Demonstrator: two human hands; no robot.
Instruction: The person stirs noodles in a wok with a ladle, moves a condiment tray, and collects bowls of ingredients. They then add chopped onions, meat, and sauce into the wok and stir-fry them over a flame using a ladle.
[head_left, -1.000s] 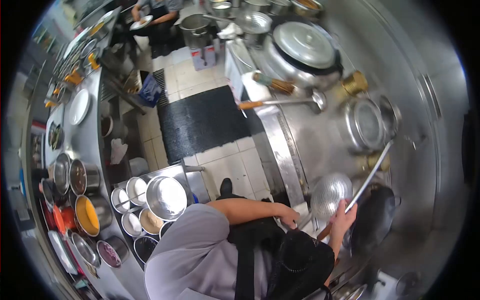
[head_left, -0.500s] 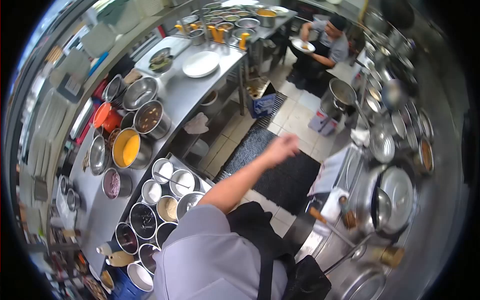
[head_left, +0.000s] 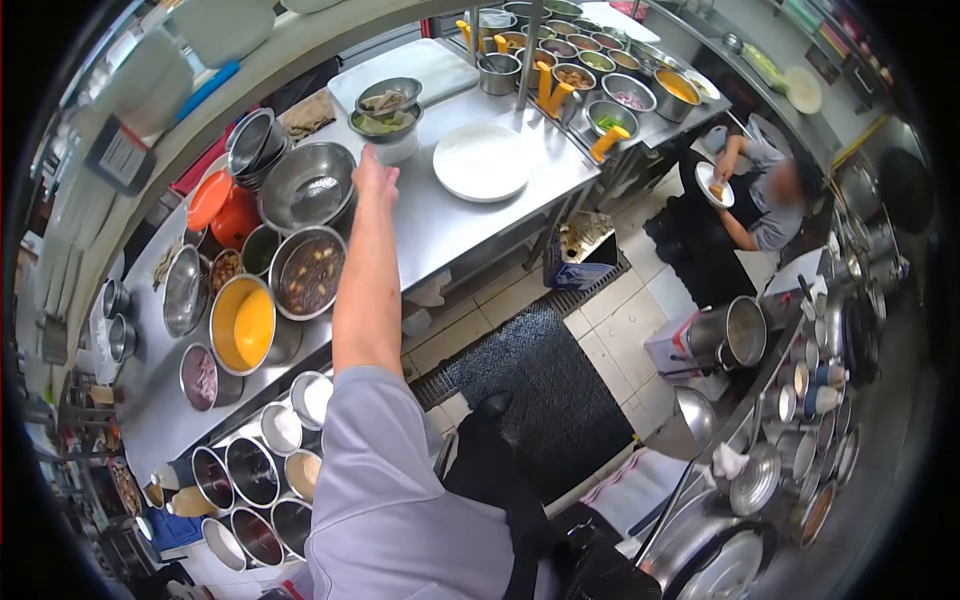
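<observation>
My left hand (head_left: 376, 180) reaches over the steel worktable with its fingers stretched out. The fingertips are at the near edge of a metal bowl of green vegetables (head_left: 383, 124); whether they touch it I cannot tell. A second metal bowl with pale pieces (head_left: 388, 97) sits on its far side, overlapping it. A white container (head_left: 398, 148) shows just below the bowls. To the right lies a white plate (head_left: 482, 163). Left of the wrist are an open steel bowl (head_left: 305, 185) and a pot of dark liquid with pale pieces (head_left: 308, 275). My right hand is out of view.
A pot of yellow liquid (head_left: 243, 322) and several round tubs (head_left: 252, 470) stand at left. A person (head_left: 775, 195) crouches at right, holding a white plate (head_left: 714, 186). A large ladle (head_left: 693, 415) rises near the stove side. A black mat (head_left: 540, 390) covers the floor.
My left hand has swung from above the floor mat to the bowls on the worktable. The view has turned left toward the worktable, and the large ladle now stands higher at right.
</observation>
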